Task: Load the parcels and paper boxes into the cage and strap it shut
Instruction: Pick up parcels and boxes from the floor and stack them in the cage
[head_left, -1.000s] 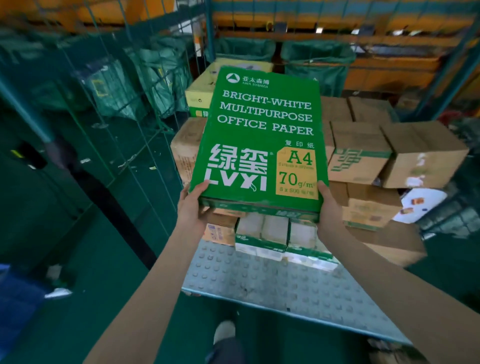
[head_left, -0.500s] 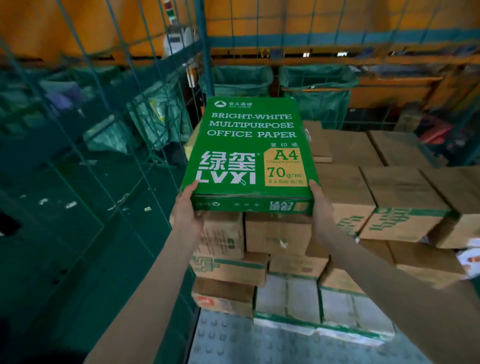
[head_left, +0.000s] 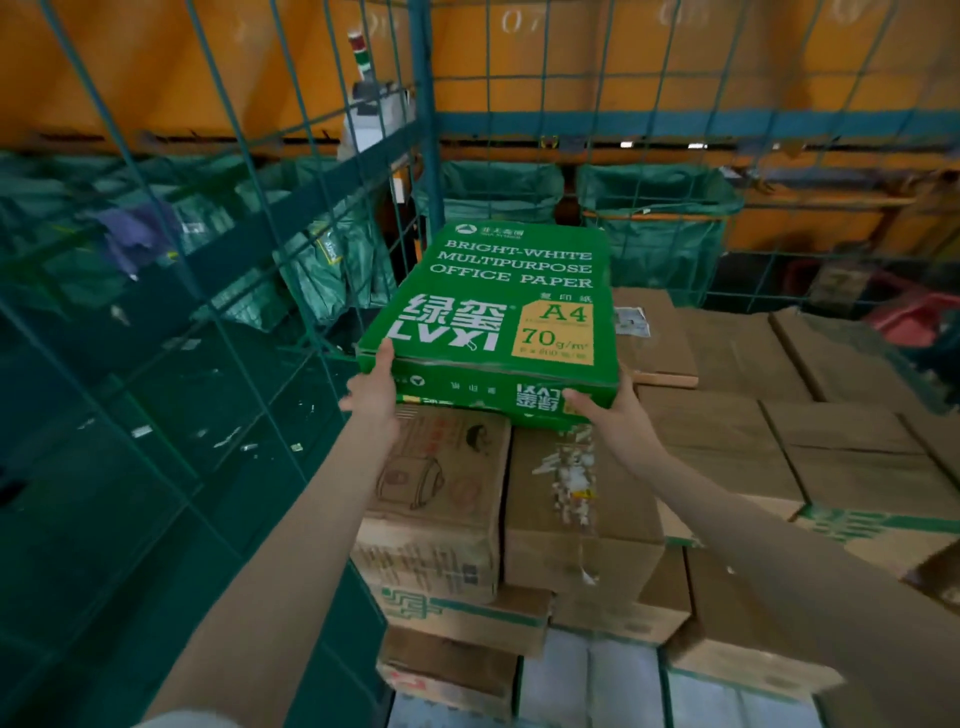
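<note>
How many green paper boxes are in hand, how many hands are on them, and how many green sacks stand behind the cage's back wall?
Green paper box in hand: 1
Hands gripping it, left hand and right hand: 2
Green sacks behind the back wall: 2
Total: 5

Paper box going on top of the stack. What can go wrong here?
1. Right hand wraps the near lower edge of the green paper box; fingers could get pinched as it lands.
2. Left hand is near the cage mesh; knuckles might scrape.
3. It tops a tall stack above the rice cooker carton; released short, it might slide back out.
</note>
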